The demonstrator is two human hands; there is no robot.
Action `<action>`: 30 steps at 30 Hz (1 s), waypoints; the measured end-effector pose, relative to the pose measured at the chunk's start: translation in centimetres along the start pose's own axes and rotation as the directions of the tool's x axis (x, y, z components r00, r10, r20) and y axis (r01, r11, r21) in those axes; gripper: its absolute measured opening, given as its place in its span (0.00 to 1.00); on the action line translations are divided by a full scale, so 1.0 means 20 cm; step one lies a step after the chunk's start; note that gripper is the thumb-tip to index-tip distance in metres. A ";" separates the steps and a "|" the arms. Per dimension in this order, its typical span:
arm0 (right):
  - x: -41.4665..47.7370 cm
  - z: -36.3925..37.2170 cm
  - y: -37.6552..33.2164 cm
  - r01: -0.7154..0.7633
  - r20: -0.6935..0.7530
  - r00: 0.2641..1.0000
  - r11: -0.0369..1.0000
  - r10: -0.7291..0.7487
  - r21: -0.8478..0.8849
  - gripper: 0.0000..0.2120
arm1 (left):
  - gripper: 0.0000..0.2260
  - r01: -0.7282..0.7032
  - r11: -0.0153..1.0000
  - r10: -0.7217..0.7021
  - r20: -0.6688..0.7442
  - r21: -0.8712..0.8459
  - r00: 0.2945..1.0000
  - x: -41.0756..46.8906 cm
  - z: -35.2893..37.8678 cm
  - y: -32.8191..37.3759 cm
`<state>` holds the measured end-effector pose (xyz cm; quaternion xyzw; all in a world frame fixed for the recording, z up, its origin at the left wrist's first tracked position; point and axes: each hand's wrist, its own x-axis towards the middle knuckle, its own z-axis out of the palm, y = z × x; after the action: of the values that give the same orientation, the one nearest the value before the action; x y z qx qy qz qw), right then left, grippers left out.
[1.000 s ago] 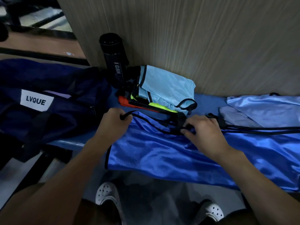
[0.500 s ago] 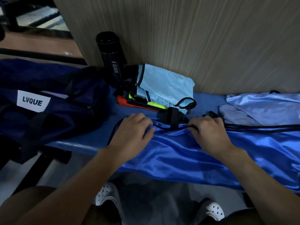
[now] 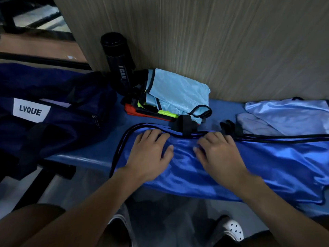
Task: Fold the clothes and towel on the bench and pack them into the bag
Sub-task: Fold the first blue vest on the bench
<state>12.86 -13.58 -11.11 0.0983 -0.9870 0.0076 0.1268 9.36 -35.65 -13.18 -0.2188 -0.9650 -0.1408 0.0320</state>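
A shiny royal-blue garment point(image 3: 267, 166) with black trim lies spread along the blue bench point(image 3: 85, 154), its lower part hanging over the front edge. My left hand point(image 3: 151, 154) and my right hand point(image 3: 219, 154) both press flat on its left end with straight fingers, side by side, just below the black-edged fold. A stack of folded clothes point(image 3: 174, 97), light blue on top with yellow and red beneath, sits behind my hands by the wall. The navy bag point(image 3: 53, 107) marked LVQUE lies at the left end of the bench.
A black bottle point(image 3: 118, 63) stands against the wooden wall point(image 3: 213, 41) beside the folded stack. A pale blue satin garment point(image 3: 288, 114) and a grey cloth point(image 3: 252, 123) lie at the right rear. My white shoes point(image 3: 233, 230) show on the floor below the bench.
My left hand let go of the garment's black-trimmed edge after folding it rightward. Both hands went from gripping to pressing flat on the blue fabric, sliding toward me.
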 end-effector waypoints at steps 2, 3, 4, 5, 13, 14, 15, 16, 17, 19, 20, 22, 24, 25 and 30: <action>-0.03 0.04 -0.01 -0.033 0.184 0.982 0.998 0.043 -0.054 0.24 | 0.30 0.029 0.998 -0.031 0.045 0.046 0.998 0.00 0.03 0.00; -0.04 0.05 -0.01 -0.052 0.249 0.966 0.997 0.065 -0.060 0.26 | 0.31 0.044 0.995 -0.052 0.081 0.090 0.995 0.00 0.04 0.00; -0.03 0.06 -0.01 -0.069 0.301 0.950 0.996 0.084 -0.060 0.28 | 0.32 0.058 0.990 -0.073 0.123 0.127 0.990 0.00 0.05 0.00; -0.03 0.06 0.00 -0.082 0.357 0.929 0.995 0.100 -0.064 0.30 | 0.34 0.072 0.986 -0.096 0.160 0.153 0.982 0.00 0.06 -0.01; -0.07 0.11 0.07 -0.059 0.379 0.923 0.997 0.070 -0.040 0.35 | 0.35 0.108 0.975 -0.153 0.239 0.194 0.959 0.01 0.05 -0.09; -0.07 0.09 0.06 -0.050 0.345 0.937 0.998 0.061 -0.040 0.35 | 0.36 0.116 0.977 -0.156 0.223 0.180 0.962 0.01 0.04 -0.07; -0.08 0.06 0.05 -0.055 0.294 0.954 0.998 0.063 -0.033 0.33 | 0.36 0.120 0.980 -0.150 0.191 0.159 0.970 0.01 0.03 -0.05; -0.09 0.04 0.04 -0.066 0.236 0.969 0.997 0.072 -0.032 0.30 | 0.36 0.108 0.985 -0.129 0.149 0.137 0.981 0.00 0.03 -0.02; -0.10 0.01 0.04 -0.078 0.191 0.978 0.996 0.083 -0.036 0.28 | 0.35 0.080 0.989 -0.094 0.115 0.120 0.989 0.00 0.02 0.01; -0.15 0.00 0.04 -0.093 0.160 0.982 0.995 0.099 -0.048 0.27 | 0.33 0.024 0.991 -0.040 0.120 0.131 0.992 -0.01 0.04 0.03; -0.17 0.01 0.06 -0.108 0.188 0.975 0.993 0.115 -0.044 0.28 | 0.32 0.011 0.988 -0.035 0.153 0.152 0.988 -0.02 0.06 0.03; -0.22 0.06 0.11 -0.118 0.280 0.951 0.991 0.131 -0.064 0.29 | 0.31 0.010 0.984 -0.050 0.221 0.177 0.974 -0.02 0.09 0.00; -0.26 0.10 0.16 -0.095 0.317 0.941 0.992 0.115 -0.077 0.30 | 0.31 0.018 0.983 -0.065 0.249 0.184 0.966 -0.01 0.09 -0.01; -0.27 0.10 0.18 -0.086 0.317 0.942 0.994 0.106 -0.074 0.31 | 0.32 0.025 0.982 -0.073 0.254 0.187 0.964 -0.01 0.09 -0.01; -0.33 -0.02 0.25 -0.154 0.176 0.973 0.988 0.152 0.001 0.28 | 0.30 -0.045 0.991 0.042 0.020 0.129 0.999 0.03 0.02 0.20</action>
<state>18.11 -7.32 -12.39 0.0231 -0.9989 0.0157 0.0375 10.55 -31.89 -12.49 -0.2384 -0.9674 -0.0753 0.0407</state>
